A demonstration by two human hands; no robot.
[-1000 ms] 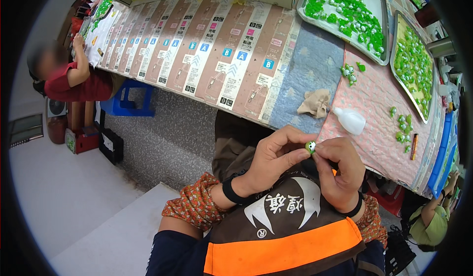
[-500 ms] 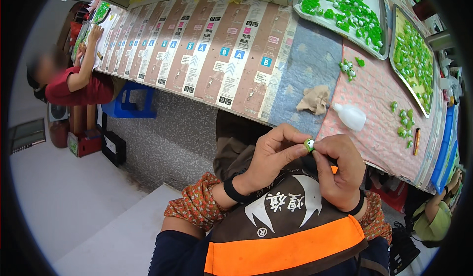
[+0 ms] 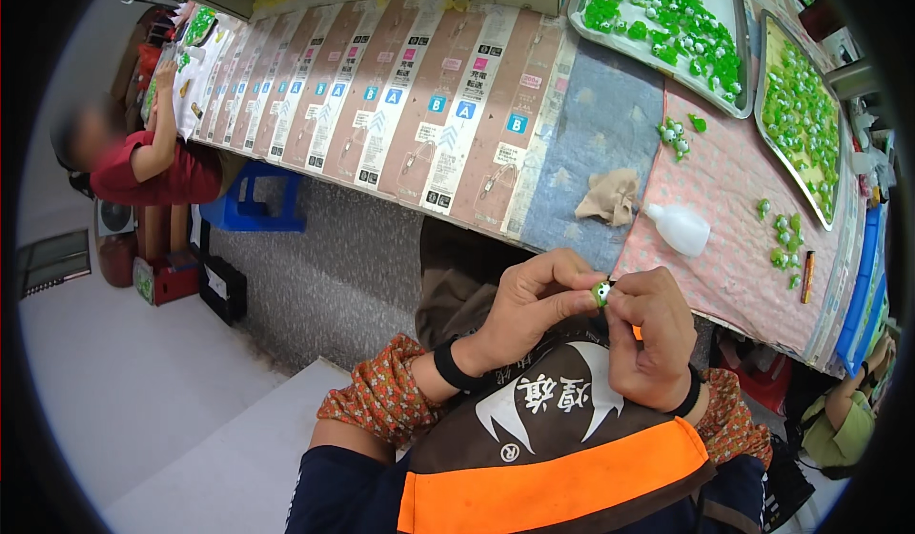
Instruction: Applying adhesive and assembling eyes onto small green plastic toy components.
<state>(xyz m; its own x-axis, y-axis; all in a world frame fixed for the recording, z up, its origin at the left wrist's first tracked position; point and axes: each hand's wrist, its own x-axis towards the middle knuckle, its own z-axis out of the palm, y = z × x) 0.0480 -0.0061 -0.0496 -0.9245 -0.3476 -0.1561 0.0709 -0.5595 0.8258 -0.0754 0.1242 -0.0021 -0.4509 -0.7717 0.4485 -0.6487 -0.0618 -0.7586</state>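
Note:
A small green-and-white figurine (image 3: 601, 293) with dark eye-like dots is held up in front of my apron, just off the table's near edge. My left hand (image 3: 534, 305) pinches it between thumb and forefinger. From the other side, my right hand (image 3: 653, 334) presses its thumb and fingertips against it, the other fingers curled in. Whether the right fingertips hold anything else is hidden. Beyond my hands, a white squeeze bottle (image 3: 681, 230) lies on its side on the pink cloth, beside a crumpled beige rag (image 3: 608, 197).
Two trays of green-and-white figurines, a white tray (image 3: 658, 71) and a metal-rimmed tray (image 3: 825, 212), stand at the far right. Loose figurines (image 3: 783, 238) and an orange stick (image 3: 807, 277) lie on the pink cloth. At left sits a person in red (image 3: 157, 167); another person in green (image 3: 839, 434) is at right.
Both hands have sunk slightly with the figurine, which has turned a little. My right fingers are curled more tightly. At left, the person in red has shifted their arms.

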